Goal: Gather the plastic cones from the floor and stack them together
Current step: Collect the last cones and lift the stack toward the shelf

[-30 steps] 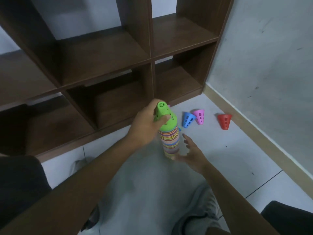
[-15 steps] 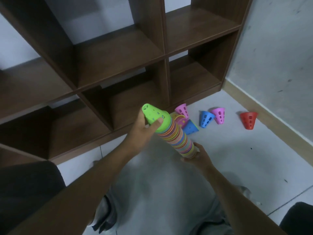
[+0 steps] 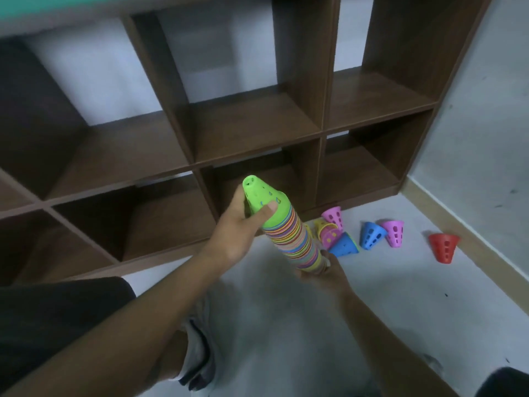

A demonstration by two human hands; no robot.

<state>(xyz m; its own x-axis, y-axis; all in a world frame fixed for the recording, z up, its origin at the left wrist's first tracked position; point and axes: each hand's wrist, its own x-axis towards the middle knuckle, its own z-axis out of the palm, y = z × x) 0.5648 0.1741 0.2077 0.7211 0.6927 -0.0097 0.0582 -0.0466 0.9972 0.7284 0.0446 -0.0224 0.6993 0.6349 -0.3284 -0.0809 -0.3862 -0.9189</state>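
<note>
A tall stack of many-coloured plastic cones (image 3: pixel 292 239) with a green cone (image 3: pixel 262 199) on top is lifted off the floor and tilts to the upper left. My left hand (image 3: pixel 240 227) grips the green top, thumb across it. My right hand (image 3: pixel 323 275) holds the wide bottom end from below. Loose cones lie on the floor behind the stack: a pink one (image 3: pixel 333 216), a yellow and pink cluster (image 3: pixel 326 232), a blue one on its side (image 3: pixel 345 246), another blue one (image 3: pixel 371 235), a pink one (image 3: pixel 394 232) and a red one (image 3: pixel 443 247).
A dark wooden cubby shelf (image 3: pixel 252 130) stands against the back wall, its compartments bare. A grey wall with a beige skirting board (image 3: pixel 472 253) runs along the right. My legs (image 3: pixel 197 353) are on the pale tiled floor below my arms.
The stack has gone from upright on the floor to lifted and tilted left. My right hand has moved from beside its base to holding the bottom end. The view has tilted upward.
</note>
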